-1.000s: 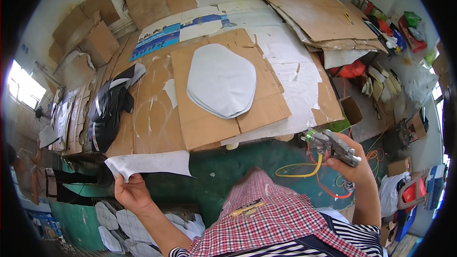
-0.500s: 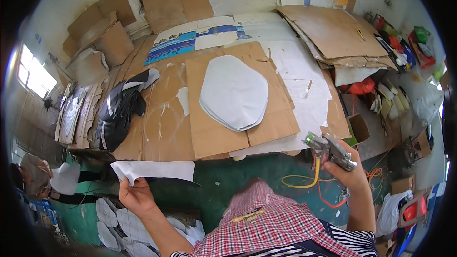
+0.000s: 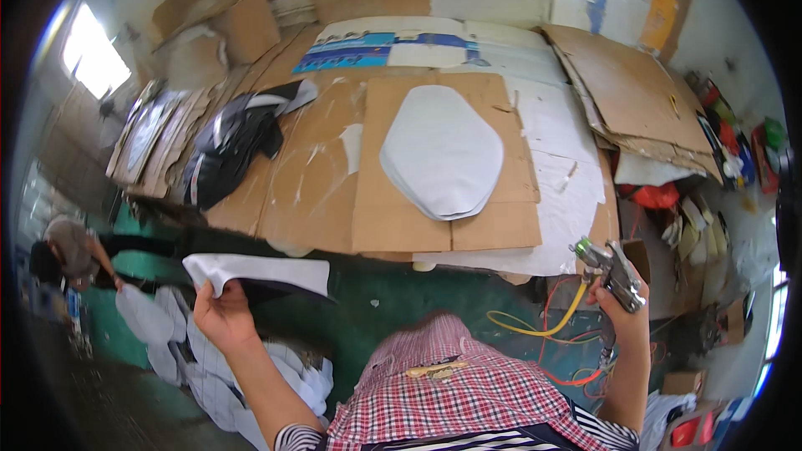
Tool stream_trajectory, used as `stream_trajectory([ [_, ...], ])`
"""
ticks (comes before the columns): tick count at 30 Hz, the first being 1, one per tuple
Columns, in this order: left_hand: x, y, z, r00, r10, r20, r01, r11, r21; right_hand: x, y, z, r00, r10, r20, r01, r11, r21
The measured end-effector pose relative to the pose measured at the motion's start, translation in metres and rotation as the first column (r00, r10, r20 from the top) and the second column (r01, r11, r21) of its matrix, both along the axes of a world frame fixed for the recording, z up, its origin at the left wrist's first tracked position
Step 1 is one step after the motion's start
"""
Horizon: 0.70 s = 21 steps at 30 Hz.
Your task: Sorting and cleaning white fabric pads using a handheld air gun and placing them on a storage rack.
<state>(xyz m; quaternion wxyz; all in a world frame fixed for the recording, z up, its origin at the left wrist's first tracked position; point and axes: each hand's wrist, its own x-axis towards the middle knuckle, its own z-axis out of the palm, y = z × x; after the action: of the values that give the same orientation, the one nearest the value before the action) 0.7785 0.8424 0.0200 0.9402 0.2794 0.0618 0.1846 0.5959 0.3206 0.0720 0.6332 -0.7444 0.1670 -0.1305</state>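
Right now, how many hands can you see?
2: the left hand holds a white sheet low on the left; the right hand grips a spray gun on the right. The far person's hands are unclear.

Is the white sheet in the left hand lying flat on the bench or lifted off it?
Lifted: the left hand holds the white sheet in the air, in front of the cardboard-covered bench, one corner curling.

Both forearms rise from the lower edge, bent at the elbow. The left hand (image 3: 224, 316) is raised with palm turned inward and fingers pinched closed. The right hand (image 3: 622, 311), well apart from it, is held upright, fingers curled in a closed grip.
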Motion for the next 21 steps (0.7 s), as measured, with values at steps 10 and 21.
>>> stream_trajectory([
  [10,-0.105,-0.021,0.004,1.000,0.012,-0.001,-0.012,0.994,-0.110,0.005,0.008,-0.040,0.937,0.343,0.063,-0.336,0.936,-0.104],
  [21,-0.190,0.081,-0.114,0.924,0.233,-0.302,-0.311,0.919,-0.243,0.047,0.172,-0.036,0.680,0.694,-0.237,-0.694,0.714,0.096],
])
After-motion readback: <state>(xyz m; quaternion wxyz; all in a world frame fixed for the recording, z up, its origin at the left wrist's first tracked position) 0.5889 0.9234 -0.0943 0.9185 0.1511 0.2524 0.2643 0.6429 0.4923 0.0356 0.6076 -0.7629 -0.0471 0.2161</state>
